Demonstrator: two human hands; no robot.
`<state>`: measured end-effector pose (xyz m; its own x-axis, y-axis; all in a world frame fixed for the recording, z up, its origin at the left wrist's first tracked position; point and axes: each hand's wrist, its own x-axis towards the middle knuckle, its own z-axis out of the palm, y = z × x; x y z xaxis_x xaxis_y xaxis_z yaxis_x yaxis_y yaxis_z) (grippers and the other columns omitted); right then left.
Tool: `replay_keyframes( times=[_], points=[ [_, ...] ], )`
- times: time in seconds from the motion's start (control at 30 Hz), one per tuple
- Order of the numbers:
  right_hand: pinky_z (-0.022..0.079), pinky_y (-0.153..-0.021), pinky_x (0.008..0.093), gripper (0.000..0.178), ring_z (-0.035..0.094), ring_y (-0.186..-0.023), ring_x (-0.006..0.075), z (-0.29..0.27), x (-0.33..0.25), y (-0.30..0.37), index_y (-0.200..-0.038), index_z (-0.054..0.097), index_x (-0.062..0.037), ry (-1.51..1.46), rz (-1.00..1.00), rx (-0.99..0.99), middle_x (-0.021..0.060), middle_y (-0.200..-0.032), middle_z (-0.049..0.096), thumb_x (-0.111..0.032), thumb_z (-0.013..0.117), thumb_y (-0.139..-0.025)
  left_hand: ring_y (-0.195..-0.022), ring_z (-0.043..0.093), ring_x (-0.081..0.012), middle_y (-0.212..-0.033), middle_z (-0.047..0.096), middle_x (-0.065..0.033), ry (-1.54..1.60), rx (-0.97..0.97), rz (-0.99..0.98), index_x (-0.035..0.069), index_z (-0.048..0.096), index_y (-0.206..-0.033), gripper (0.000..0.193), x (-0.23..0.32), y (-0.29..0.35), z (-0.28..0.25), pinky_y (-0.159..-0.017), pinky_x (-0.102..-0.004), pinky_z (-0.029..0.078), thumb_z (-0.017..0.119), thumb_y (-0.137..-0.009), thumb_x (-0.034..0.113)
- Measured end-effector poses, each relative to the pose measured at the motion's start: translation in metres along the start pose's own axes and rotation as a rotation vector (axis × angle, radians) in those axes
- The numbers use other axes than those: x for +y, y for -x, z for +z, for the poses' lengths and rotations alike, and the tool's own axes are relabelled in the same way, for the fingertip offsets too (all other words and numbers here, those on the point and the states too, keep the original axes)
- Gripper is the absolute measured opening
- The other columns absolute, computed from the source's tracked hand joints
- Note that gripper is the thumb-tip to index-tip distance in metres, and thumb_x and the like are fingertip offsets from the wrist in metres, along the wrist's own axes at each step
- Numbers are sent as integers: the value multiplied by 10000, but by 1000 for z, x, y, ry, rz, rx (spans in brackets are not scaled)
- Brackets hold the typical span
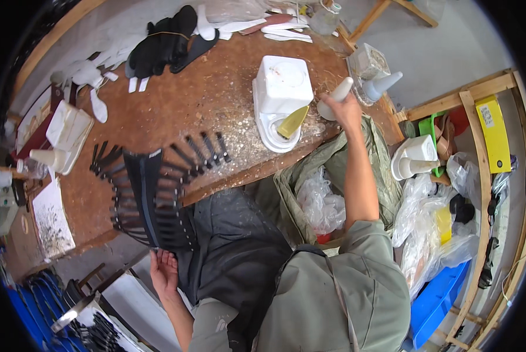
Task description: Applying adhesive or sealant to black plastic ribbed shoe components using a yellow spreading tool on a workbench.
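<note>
A black piece with a solid middle strip and many narrow straps fanning out on both sides (142, 183) lies on the table and reaches past its front edge. Small pale studs dot the strap ends. At its lower end is my left hand (164, 271), palm showing, fingers loosely bent and apart; no firm grip on the piece shows. Out to the right, my right hand (346, 111) is closed around a white cone-shaped nozzle (338, 95) at the table's edge. Left of it stands a white boxy container (283, 82) with a yellowish cone (293, 121) in its round front dish.
Black bundled pieces (169, 41) and white scraps lie along the back. Another white container (69, 130) stands at left. A green bag (368, 158) with clear plastic (321, 202) hangs open below my right arm. Wooden shelving (483, 188) and a blue bin (439, 305) are at right.
</note>
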<state>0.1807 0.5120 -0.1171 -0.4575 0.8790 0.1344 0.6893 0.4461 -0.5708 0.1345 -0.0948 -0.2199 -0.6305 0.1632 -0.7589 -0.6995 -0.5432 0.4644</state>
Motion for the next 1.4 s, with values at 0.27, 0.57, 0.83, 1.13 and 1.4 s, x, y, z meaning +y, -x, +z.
replay_keyframes(
  times=[0.27,0.57,0.83,1.13,1.4],
  points=[
    [520,-679,306,439,659,-737,184,-34,-98,84,-888,650,23,-507,-240,-193,110,-819,679,-378,738,-734,-798,611,-155,-995,637,-77,-123,-158,524,21,553,-1073,228,17,14,39,-718,-277,484,591,-862,99],
    [415,-909,370,582,524,-1043,318,47,-66,120,-1138,560,6,-322,-280,-72,193,-1105,522,-355,736,-716,-716,592,-190,-966,599,-112,-260,-88,613,-3,475,-1159,395,92,21,89,-564,-274,501,629,-818,125],
    [382,-935,379,578,485,-1068,287,64,-51,126,-1160,519,18,-593,-75,-81,174,-1158,490,-270,746,-714,-812,634,-223,-1028,595,-109,-387,-349,489,-13,508,-1131,390,198,38,152,-624,-336,560,664,-783,68],
    [315,-1023,442,819,353,-1217,451,7,-97,220,-1331,321,16,-82,190,107,298,-1326,319,-441,680,-754,-780,626,-169,-977,615,-85,-605,-872,93,10,488,-1210,428,260,149,378,-605,-304,530,629,-826,136],
    [462,-824,369,665,557,-918,295,-4,-85,239,-1274,418,38,-433,428,34,237,-1223,431,-331,675,-783,-805,635,-212,-1031,605,-99,-581,-1327,44,30,480,-1196,351,273,124,625,-624,-336,565,554,-860,105]
  ],
)
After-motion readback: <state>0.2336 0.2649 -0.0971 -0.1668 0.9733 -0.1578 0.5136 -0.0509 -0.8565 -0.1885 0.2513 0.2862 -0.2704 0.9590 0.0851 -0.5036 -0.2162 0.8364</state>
